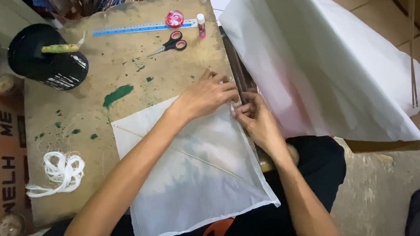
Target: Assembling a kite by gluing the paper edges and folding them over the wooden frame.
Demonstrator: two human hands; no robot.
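Observation:
A thin white paper sheet (201,176) lies on a worn wooden board (124,72), with a thin stick running across it. My left hand (205,95) presses flat on the sheet's upper corner at the board's right edge. My right hand (255,117) sits right beside it, fingertips pinching the paper's edge at that same corner. The two hands touch each other. What exactly the right fingers grip is small and partly hidden.
Scissors with red and black handles (172,43), a blue ruler (137,28), a red tape roll (174,18) and a small glue bottle (200,24) lie at the board's far side. A black pot (46,60) stands left. White string (63,171) lies front left. Large white paper (322,66) drapes right.

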